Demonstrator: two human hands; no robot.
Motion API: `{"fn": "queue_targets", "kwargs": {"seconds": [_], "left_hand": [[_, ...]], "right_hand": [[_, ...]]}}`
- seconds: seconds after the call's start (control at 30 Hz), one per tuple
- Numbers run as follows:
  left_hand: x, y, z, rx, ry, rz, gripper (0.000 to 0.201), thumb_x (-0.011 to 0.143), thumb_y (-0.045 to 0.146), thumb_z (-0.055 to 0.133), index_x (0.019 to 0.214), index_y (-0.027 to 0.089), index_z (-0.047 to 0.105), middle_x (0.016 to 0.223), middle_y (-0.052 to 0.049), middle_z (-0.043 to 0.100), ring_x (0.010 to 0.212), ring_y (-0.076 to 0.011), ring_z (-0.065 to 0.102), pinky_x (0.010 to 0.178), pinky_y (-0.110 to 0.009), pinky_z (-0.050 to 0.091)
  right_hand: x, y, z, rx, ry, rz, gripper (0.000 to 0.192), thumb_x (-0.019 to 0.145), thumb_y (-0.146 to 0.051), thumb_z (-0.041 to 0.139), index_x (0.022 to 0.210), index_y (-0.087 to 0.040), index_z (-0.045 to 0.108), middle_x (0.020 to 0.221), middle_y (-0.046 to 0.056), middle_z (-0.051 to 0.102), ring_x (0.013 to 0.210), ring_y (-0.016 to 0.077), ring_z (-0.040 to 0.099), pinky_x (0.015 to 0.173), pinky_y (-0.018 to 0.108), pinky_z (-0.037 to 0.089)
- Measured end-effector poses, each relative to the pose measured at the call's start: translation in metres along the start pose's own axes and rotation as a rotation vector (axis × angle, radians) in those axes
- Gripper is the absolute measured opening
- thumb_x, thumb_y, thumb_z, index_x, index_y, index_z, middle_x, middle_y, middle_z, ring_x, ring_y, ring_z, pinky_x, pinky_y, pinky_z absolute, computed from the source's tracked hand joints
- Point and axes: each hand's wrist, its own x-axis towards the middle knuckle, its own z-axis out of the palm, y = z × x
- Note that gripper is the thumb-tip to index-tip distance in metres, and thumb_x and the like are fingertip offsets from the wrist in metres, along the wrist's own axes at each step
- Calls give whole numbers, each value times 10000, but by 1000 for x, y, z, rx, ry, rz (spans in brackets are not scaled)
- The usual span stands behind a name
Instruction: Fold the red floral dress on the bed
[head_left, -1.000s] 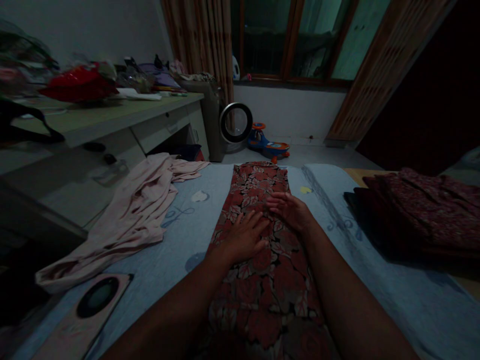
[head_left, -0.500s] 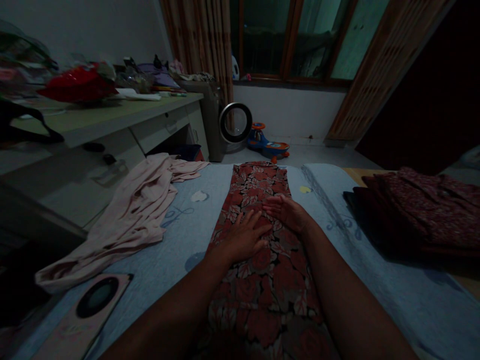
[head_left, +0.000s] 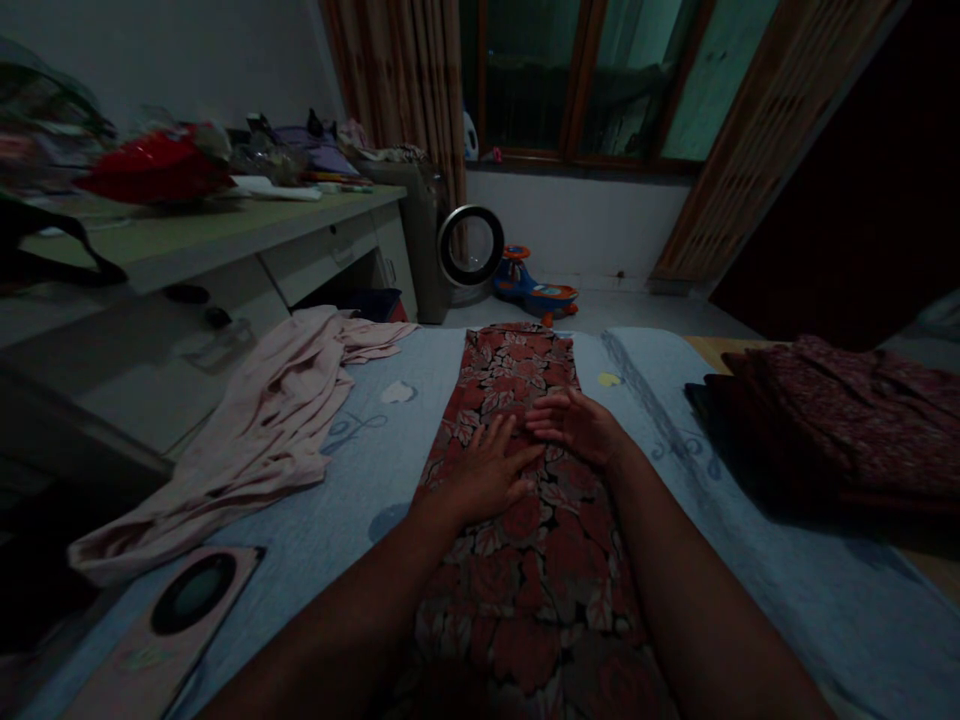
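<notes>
A red floral garment (head_left: 517, 590) lies in a long folded strip down the middle of the light blue bed cover (head_left: 360, 540). Flat on its middle rests my left hand (head_left: 487, 475), fingers spread and holding nothing. My right hand (head_left: 574, 428) is just to the right, turned on its edge with the palm facing left and the fingers stretched out. Its fingertips come close to those of the left hand, over the cloth. Which exact kind of garment it is, the folds hide.
Left on the bed lie a crumpled pale pink garment (head_left: 277, 400) and a pink phone-like object (head_left: 172, 630) with a dark oval. A stack of folded dark red clothes (head_left: 862, 430) sits at the right. Beyond are a cluttered desk (head_left: 300, 235), a washing machine door (head_left: 472, 247) and a blue ride-on toy (head_left: 536, 290).
Almost nothing differs. The left fingers have shifted slightly over the floral cloth, and the right hand's fingers have bent and tilted a little.
</notes>
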Motion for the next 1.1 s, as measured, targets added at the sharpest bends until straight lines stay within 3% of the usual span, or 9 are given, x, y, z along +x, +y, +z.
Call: {"fn": "queue_targets", "kwargs": {"seconds": [0.1,0.2,0.37,0.63,0.87,1.1], "left_hand": [[1,-2,2,6,9,19,563,954,473,563,1492,424,403,1690,-32,65,1545,-347,47,1220,-594,136],[1,-2,1,1,-6,21,546,959,476,550,1486,416,418,1689,-36,86,1544,-349,58,1220,-592,131],[-1,1,-4,-19,-25,-3,537,955,470,556,1476,406,441,1689,-47,87,1540,-366,50,1219,-593,132],[0,2,-4,-10,-29,-9,531,951,469,561,1467,401,456,1689,-48,98,1538,-375,67,1217,-601,135],[0,1,-2,1,-31,-9,542,953,472,561,1477,395,445,1686,-67,107,1536,-382,71,1216,-600,140],[0,-3,4,9,7,11,535,956,477,553,1475,411,439,1689,-43,95,1538,-372,92,1210,-601,170]], "right_hand": [[0,2,2,-31,-65,67,495,878,-639,571,1016,-190,730,1112,123,753,1029,236,713,959,381,520],[3,5,1,-32,-50,68,463,894,-615,573,1021,-199,731,1153,116,744,1077,226,696,991,377,504],[8,7,-7,23,63,-4,396,883,-564,622,958,-192,738,1055,101,770,1060,222,702,1020,378,480],[16,11,-16,40,243,-131,330,860,-530,667,890,-209,741,1008,66,767,995,213,711,930,336,521],[25,17,-17,-23,358,-189,315,814,-517,705,873,-209,738,986,52,748,974,203,693,915,331,517],[29,20,-27,-88,570,-317,307,766,-526,673,844,-231,700,1000,37,729,1023,208,663,943,349,509]]}}
